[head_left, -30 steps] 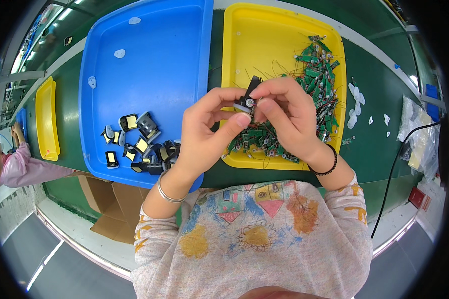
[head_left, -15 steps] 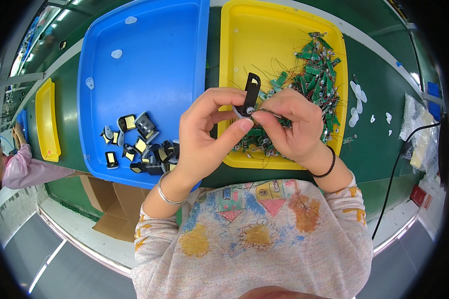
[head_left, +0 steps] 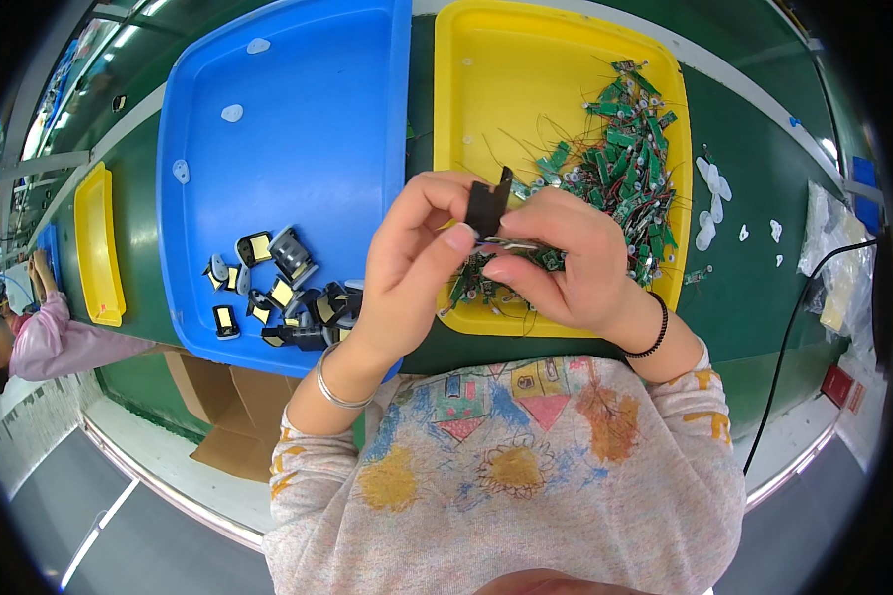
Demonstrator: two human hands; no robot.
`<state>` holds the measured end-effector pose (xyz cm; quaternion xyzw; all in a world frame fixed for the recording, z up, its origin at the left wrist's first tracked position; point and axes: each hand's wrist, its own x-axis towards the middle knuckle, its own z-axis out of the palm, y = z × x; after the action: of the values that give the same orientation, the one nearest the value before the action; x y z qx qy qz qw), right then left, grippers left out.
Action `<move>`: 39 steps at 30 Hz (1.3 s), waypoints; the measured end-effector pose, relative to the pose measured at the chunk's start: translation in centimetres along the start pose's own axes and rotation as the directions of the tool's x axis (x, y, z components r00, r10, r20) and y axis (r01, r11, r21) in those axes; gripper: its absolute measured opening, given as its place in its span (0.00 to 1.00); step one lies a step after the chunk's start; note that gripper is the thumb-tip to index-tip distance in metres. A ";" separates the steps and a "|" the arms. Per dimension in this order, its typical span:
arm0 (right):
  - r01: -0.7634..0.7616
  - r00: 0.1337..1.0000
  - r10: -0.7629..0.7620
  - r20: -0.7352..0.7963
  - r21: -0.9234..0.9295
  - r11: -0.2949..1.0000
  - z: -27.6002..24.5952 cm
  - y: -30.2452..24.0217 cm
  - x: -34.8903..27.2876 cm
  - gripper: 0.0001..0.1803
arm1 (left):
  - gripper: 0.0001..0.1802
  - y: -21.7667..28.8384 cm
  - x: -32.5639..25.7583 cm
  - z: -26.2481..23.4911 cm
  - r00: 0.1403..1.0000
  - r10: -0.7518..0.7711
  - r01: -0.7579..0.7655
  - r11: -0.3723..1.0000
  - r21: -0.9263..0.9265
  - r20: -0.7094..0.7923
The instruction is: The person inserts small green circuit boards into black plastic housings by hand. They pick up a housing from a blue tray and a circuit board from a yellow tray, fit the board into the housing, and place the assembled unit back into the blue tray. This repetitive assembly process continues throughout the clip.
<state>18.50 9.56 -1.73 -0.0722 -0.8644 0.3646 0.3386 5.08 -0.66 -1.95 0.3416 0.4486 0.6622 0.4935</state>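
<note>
My left hand [head_left: 402, 263] is in the middle of the frame, with its thumb and first finger clamped on a small black plastic case [head_left: 484, 210]. The case is tipped up in the air, over the left edge of a big yellow plastic tray [head_left: 506, 84]. My right hand [head_left: 575, 263] is just beside it. A thin, pale strip [head_left: 514, 244] is by those fingers, but I cannot tell if they pinch it. Lots of little green circuit boards with thin wires [head_left: 630, 164] lie heaped in the yellow tray, at upper right of the middle. To the left is a big blue plastic tray [head_left: 288, 149], with black plastic pieces with cream squares [head_left: 293, 255] near its bottom. Flat white oval bits [head_left: 714, 188] lie on the green desk [head_left: 734, 312], at the right.
</note>
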 end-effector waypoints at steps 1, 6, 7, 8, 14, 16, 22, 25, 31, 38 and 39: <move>-0.015 0.999 0.015 -0.029 0.023 1.000 0.2 -0.1 0.0 0.20 | 0.05 0.2 0.0 0.1 0.999 -0.036 0.036 0.998 -0.045 -0.011; -0.120 0.975 0.156 -0.161 0.210 0.970 1.1 0.0 -0.7 0.17 | 0.07 0.0 0.2 -0.3 0.999 -0.054 0.054 0.998 0.010 -0.001; -0.139 0.972 0.174 -0.156 0.214 0.967 1.0 0.0 -0.7 0.17 | 0.07 -0.2 0.1 -0.5 0.999 -0.052 0.052 0.999 0.016 0.011; -0.133 0.972 0.169 -0.165 0.205 0.970 1.0 0.0 -0.6 0.16 | 0.07 -0.2 0.1 -0.6 0.998 -0.050 0.050 0.999 0.023 0.022; -0.130 0.979 0.147 -0.138 0.122 0.984 0.1 0.2 -0.3 0.10 | 0.07 -0.6 0.1 -0.9 0.998 -0.020 0.017 0.999 0.048 0.065; -0.157 0.962 0.193 -0.191 0.184 0.970 0.3 0.2 0.3 0.08 | 0.07 -0.3 0.4 -0.3 0.997 0.007 -0.007 1.000 -0.003 0.081; -0.174 0.971 0.195 -0.136 0.152 0.973 -0.5 0.3 0.3 0.07 | 0.11 0.0 0.4 -0.5 0.992 -0.051 0.052 0.999 -0.004 0.118; -0.175 0.975 0.191 -0.116 0.133 0.975 -0.5 0.2 0.3 0.07 | 0.10 0.1 0.8 -1.1 0.988 0.080 -0.121 0.927 0.354 0.129; -0.233 0.965 0.249 -0.087 0.165 0.958 -0.3 0.0 -0.1 0.08 | 0.11 0.7 0.6 -0.9 0.989 0.083 -0.127 0.906 0.404 0.125; -0.231 0.968 0.244 -0.058 0.174 0.957 -0.3 0.0 -0.2 0.08 | 0.13 0.8 0.4 -1.2 0.995 -0.013 -0.016 0.955 0.295 0.096; -0.237 0.967 0.250 -0.050 0.182 0.954 -0.4 -0.1 -0.2 0.08 | 0.13 0.8 0.3 -1.1 0.996 -0.025 0.001 0.967 0.256 0.089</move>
<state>18.89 9.61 -1.57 -0.1614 -0.8009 0.4749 0.3272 3.71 -0.73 -1.56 0.4295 0.5094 0.5792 0.4697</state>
